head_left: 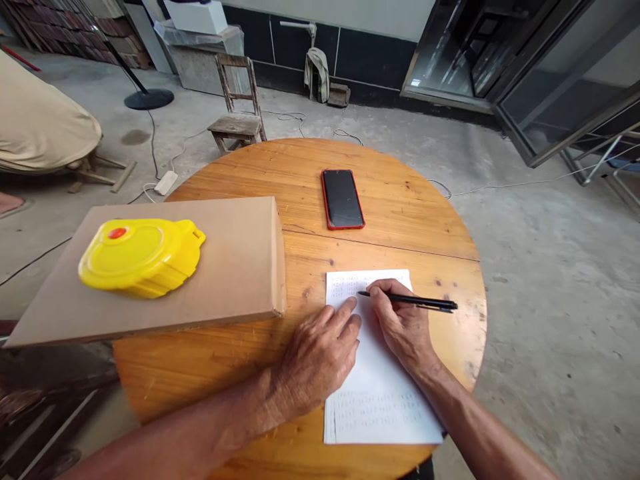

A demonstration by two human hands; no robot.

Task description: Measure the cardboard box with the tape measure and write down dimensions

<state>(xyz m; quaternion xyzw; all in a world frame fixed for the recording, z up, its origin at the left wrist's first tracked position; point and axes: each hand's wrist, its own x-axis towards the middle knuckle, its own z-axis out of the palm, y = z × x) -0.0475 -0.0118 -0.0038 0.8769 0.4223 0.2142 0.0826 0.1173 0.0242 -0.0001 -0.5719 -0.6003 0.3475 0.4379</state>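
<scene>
In the head view, the right hand (403, 323), right of centre in the lower half of the frame, has its grip closed around a black pen (420, 302). The pen's tip points left, at the handwritten rows near the top of the white paper (373, 373); its other end sticks out to the right past the hand. The paper lies on the round wooden counter (430, 230), lower centre-right of the frame, with more faint rows of writing near its bottom edge.

The left hand (320, 353) lies palm down across the paper's left edge, its fingers loosely bent and its grip holding nothing, the index fingertip just beside the pen's tip.

A smartphone (345, 200) with a red edge lies screen up on the counter, above the paper in the frame. At the left, a cardboard box (240, 267) bears a yellow plastic case (145, 257) with a red button (117, 233). In the upper left stand a small wooden chair (239, 125) and a round black stand base (149, 99); a white power strip (167, 183) lies on the concrete floor (555, 267).
</scene>
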